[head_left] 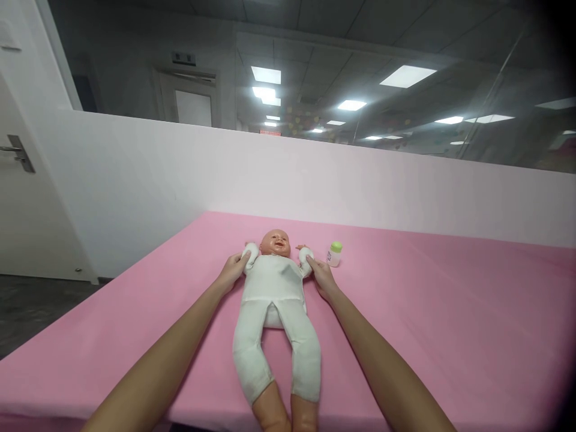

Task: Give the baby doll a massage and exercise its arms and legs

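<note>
Doll: the doll (274, 300) lies on its back on the pink bench (450, 312), about mid-width, nearer your edge than the far one.
Long axis: it runs almost straight away from you, head at the far end, bare feet at your edge and cut by the bottom of the view; the legs splay a little to either side.
Facing: the face looks up, with the crown pointing at the wall (315, 174).
Arms: both doll arms stick out sideways at shoulder height in white sleeves.
Left hand: your left hand (233, 271) is closed around the doll's arm on your left, thumb on top of the sleeve.
Right hand: your right hand (320, 275) has its fingers closed on the doll's other arm at the cuff.
Bottle: a small bottle (334, 254) with a green cap stands upright just beyond your right hand, near the doll's head and apart from it.
Edges: the bench's left edge slants away toward the wall; below it you see dark floor (40, 312). The far edge meets the wall just behind the doll's head.
Open room: you have wide bare pink on the right, past the bottle, and a narrower strip on the left. A door (22, 198) stands at far left.
</note>
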`<action>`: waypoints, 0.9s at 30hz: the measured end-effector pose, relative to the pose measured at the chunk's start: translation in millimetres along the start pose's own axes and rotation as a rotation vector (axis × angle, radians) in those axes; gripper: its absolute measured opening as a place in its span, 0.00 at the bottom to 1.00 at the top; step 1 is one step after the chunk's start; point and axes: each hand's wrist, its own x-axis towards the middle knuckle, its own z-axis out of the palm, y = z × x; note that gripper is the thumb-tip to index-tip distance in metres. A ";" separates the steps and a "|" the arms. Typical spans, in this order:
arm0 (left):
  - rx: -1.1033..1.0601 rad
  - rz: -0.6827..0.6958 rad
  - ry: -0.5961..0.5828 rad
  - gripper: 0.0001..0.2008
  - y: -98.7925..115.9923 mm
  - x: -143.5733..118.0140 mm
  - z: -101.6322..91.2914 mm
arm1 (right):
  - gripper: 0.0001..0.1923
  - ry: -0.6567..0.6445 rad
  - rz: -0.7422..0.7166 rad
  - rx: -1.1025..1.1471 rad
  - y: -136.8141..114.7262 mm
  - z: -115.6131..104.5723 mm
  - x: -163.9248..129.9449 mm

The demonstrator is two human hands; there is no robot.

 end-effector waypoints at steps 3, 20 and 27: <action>-0.018 0.034 -0.009 0.28 0.6 -0.6 -0.2 | 0.23 0.005 -0.018 0.001 0.5 -1.1 0.0; -0.051 0.112 -0.057 0.26 4.6 -4.5 0.5 | 0.22 -0.019 -0.032 0.054 3.6 -3.1 1.8; 0.017 -0.023 -0.002 0.30 4.3 -4.0 0.7 | 0.24 -0.009 0.030 0.004 1.6 -1.5 2.1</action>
